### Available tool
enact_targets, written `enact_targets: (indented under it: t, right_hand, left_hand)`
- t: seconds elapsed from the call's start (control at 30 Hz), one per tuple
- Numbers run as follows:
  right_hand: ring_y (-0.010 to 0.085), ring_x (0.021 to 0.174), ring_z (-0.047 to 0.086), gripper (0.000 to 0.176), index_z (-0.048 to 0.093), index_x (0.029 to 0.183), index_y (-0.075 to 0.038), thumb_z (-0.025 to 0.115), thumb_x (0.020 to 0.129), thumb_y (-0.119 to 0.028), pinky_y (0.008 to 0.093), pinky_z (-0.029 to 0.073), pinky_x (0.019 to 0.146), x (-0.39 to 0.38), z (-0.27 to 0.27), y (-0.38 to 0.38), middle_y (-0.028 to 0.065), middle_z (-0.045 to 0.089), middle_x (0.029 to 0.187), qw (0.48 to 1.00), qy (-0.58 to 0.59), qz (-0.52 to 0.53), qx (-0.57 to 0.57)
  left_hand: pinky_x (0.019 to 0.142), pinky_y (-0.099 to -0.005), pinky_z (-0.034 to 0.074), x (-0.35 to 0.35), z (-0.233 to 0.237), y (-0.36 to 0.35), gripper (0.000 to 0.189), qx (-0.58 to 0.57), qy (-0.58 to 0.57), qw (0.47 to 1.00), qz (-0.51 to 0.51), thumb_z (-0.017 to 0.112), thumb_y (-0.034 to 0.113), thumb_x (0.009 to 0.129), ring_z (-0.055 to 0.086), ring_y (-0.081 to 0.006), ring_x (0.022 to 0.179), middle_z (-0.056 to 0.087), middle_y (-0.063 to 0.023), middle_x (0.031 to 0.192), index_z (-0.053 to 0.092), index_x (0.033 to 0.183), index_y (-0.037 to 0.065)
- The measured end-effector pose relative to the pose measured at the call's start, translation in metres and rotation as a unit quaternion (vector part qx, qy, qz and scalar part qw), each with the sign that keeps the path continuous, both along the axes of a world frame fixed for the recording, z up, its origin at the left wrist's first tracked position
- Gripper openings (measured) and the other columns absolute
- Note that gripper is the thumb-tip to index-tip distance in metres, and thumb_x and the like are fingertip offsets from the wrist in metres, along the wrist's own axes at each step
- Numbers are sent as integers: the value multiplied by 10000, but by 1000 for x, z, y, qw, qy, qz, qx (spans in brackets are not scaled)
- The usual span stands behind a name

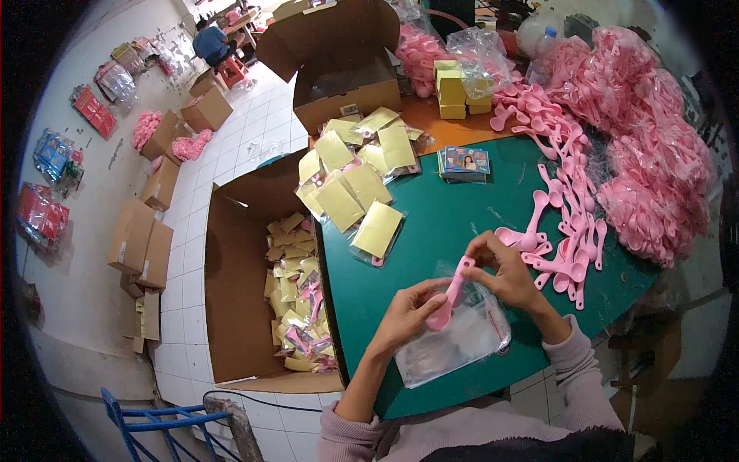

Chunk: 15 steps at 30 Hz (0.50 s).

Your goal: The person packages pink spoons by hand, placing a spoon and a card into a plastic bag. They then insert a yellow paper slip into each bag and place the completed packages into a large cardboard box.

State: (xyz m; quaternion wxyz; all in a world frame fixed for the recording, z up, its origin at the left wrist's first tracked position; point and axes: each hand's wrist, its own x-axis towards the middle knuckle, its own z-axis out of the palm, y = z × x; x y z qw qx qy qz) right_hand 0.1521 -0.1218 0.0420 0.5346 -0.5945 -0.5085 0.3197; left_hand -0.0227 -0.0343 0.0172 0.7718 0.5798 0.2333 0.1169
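A pink plastic measuring spoon [454, 296] is held at a slant between my two hands, over the near part of the green table. My right hand [502, 271] pinches the holed handle end. Thumb and fingers of my left hand [410, 313] close around the lower part, just above the bowl. Clear plastic shows behind the spoon, between the hands. Right below lies a stack of clear plastic bags [446, 350]. To the right of my right hand, many loose pink spoons [566, 266] lie in a heap.
Packed bags with yellow cards [339, 202] lie at the table's left edge, beside an open carton [239, 308] of similar packs. Printed cards [463, 162] and yellow blocks [451, 92] stand farther back. Large bags of pink spoons [654, 146] fill the right. A person [212, 45] sits far off.
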Motion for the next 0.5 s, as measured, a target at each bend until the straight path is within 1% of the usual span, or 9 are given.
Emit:
enact_targets:
  t: [0.07, 0.13, 0.17, 0.2, 0.23, 0.33, 0.4, 0.43, 0.5]
  right_hand:
    - [100, 793, 578, 219, 465, 906, -19, 627, 781, -95, 242, 478, 688, -2, 1, 0, 38, 552, 774, 1000, 12, 2, -7]
    - [99, 807, 577, 220, 465, 911, -19, 626, 783, -97, 239, 476, 694, -1, 2, -1, 39, 556, 776, 1000, 24, 5, -15]
    - [97, 807, 576, 222, 463, 916, -19, 625, 786, -95, 237, 474, 698, 0, 1, -1, 44, 563, 796, 998, 59, 0, -3]
    - [96, 806, 574, 223, 462, 922, -20, 624, 788, -94, 236, 472, 702, 1, 1, -1, 49, 569, 816, 995, 94, -5, 8]
    - [96, 806, 574, 223, 462, 922, -20, 624, 788, -94, 236, 472, 702, 1, 0, -1, 49, 569, 816, 995, 94, -5, 8]
    - [85, 779, 566, 186, 479, 926, -16, 599, 810, -98, 227, 470, 693, 3, -1, -2, 49, 578, 869, 998, 69, -12, 8]
    - [133, 816, 569, 250, 525, 904, -12, 540, 858, -257, 268, 460, 740, 3, -2, -3, 75, 569, 913, 997, 59, 45, -11]
    - [133, 816, 569, 250, 525, 904, -12, 540, 858, -257, 268, 460, 740, 3, -1, -2, 75, 569, 913, 997, 59, 45, -11]
    - [214, 926, 540, 458, 570, 862, -14, 410, 880, -443, 324, 415, 831, 3, 1, 2, 116, 546, 991, 985, -63, 149, 58]
  left_hand:
    - [751, -241, 453, -1, 6, -2, 343, 3, -10, 1000, -3, 489, 218, 889, 565, -112, 819, 600, -85, 974, 533, 1101, -47]
    - [740, -233, 451, -5, 10, -2, 367, -74, -37, 996, -15, 440, 260, 911, 555, -97, 800, 607, -75, 962, 544, 1083, -47]
    - [740, -233, 451, -6, 10, 1, 367, -74, -37, 996, -15, 440, 260, 911, 555, -97, 800, 607, -75, 962, 544, 1083, -47]
    - [740, -228, 450, -8, 10, 6, 363, -43, 0, 998, -53, 419, 259, 920, 556, -96, 809, 610, -73, 943, 541, 1094, -35]
    - [739, -223, 449, -9, 11, 8, 360, -11, 36, 995, -91, 398, 257, 928, 557, -95, 817, 614, -72, 924, 538, 1105, -23]
    - [714, -213, 449, -8, 14, 4, 357, -26, 22, 998, -46, 395, 261, 930, 554, -88, 774, 615, -53, 878, 567, 1055, -25]
    - [682, -205, 444, -7, 7, 3, 355, -20, 12, 999, -30, 396, 260, 930, 541, -80, 742, 609, -40, 851, 575, 1041, -25]
    - [650, -197, 439, -7, 5, 3, 354, -14, 1, 1000, -15, 397, 260, 930, 529, -73, 709, 603, -27, 825, 584, 1026, -25]
    - [623, -191, 427, -7, 6, 3, 353, -14, 18, 1000, -7, 397, 258, 931, 510, -63, 683, 594, -18, 803, 583, 1025, -27]
